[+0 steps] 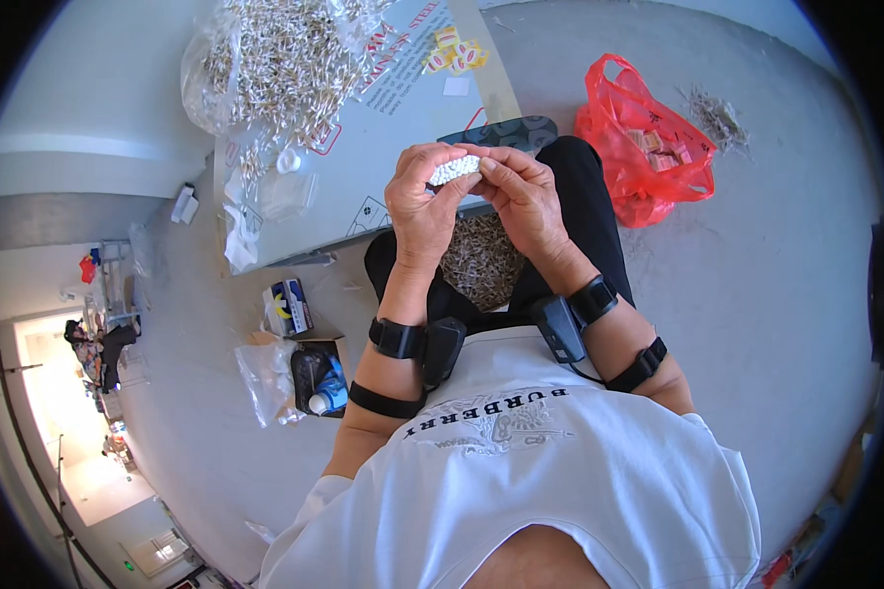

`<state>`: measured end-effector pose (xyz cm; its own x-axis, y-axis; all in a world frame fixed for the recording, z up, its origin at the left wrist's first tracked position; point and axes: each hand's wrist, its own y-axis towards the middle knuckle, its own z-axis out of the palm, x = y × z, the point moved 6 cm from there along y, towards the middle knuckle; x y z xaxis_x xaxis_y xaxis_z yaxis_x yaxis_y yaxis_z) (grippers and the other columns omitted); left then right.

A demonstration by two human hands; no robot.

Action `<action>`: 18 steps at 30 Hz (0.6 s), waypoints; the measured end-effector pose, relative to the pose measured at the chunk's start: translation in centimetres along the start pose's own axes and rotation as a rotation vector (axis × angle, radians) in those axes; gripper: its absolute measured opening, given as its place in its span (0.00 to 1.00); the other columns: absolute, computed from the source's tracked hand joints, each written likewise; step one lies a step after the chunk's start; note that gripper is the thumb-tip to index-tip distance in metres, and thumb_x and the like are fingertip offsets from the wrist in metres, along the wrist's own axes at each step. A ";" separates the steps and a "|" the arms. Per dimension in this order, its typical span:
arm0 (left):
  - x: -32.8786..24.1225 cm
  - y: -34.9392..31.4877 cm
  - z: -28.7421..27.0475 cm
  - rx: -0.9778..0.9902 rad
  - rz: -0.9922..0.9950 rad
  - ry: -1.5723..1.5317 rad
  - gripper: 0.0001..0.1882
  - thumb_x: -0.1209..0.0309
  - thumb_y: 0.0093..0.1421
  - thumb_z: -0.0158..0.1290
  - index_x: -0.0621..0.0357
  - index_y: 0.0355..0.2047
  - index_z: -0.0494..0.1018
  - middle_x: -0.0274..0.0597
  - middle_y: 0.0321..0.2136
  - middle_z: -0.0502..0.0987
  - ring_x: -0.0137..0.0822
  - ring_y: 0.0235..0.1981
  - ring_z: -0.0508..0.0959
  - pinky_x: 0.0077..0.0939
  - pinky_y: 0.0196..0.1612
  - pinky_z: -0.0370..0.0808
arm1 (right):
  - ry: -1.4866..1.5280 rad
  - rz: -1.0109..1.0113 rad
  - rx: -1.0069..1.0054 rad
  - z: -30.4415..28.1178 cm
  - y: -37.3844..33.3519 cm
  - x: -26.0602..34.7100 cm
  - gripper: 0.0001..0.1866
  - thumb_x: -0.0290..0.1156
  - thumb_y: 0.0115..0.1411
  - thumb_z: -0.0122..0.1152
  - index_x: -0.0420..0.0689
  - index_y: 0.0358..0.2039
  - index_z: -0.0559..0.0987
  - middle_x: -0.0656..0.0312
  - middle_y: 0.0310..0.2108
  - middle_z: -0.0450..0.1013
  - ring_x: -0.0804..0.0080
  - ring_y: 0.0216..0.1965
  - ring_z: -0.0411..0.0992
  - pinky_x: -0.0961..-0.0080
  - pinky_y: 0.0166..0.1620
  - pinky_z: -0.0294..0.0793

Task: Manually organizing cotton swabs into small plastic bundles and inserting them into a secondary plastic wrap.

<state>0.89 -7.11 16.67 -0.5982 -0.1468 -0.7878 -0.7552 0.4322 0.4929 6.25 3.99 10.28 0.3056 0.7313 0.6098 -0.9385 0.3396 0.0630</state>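
A bundle of cotton swabs [456,170], its white tips packed closely together and facing me, is held between both hands above my lap. My left hand [422,201] curls round its left side, thumb against the edge. From the other side, my right hand [523,191] pinches it between thumb and fingers. Below them, between my knees, lies a mass of loose cotton swabs [481,260]; whatever contains it is mostly hidden. On the table beyond, a large clear plastic bag [206,83] overflows with more swabs.
Small yellow-and-white packets [454,51] lie on the table [363,177], with a white round cap [288,160] nearer its left side. A red plastic bag [638,187] with small packs stands right on the floor, beside scattered swabs [715,118]. An open carton [339,353] sits left.
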 end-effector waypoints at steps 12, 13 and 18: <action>2.3 -0.4 1.1 0.053 -0.159 -0.109 0.12 0.80 0.47 0.63 0.62 0.35 0.78 0.41 0.34 0.79 0.34 0.37 0.78 0.25 0.41 0.75 | 0.117 0.134 -0.085 -2.4 -0.1 -1.9 0.13 0.26 0.67 0.50 0.34 0.47 0.78 0.55 0.42 0.77 0.68 0.42 0.77 0.69 0.50 0.77; 2.4 -0.4 1.2 0.058 -0.186 -0.127 0.13 0.81 0.47 0.63 0.62 0.35 0.78 0.40 0.34 0.79 0.32 0.37 0.78 0.25 0.40 0.75 | 0.117 0.133 -0.086 -2.4 -0.1 -1.9 0.13 0.26 0.67 0.50 0.34 0.47 0.78 0.55 0.42 0.77 0.68 0.42 0.77 0.69 0.50 0.77; 2.2 -0.4 1.3 0.073 -0.204 -0.156 0.14 0.82 0.48 0.62 0.62 0.36 0.78 0.40 0.35 0.79 0.30 0.37 0.78 0.23 0.40 0.76 | 0.138 0.134 -0.105 -2.2 -0.2 -1.6 0.13 0.23 0.67 0.47 0.32 0.47 0.77 0.53 0.43 0.76 0.68 0.42 0.77 0.70 0.50 0.77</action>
<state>0.22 -6.47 14.21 -0.3822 -0.1010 -0.9185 -0.8312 0.4719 0.2940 6.27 4.08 7.57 0.2049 0.8456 0.4929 -0.9524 0.2883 -0.0987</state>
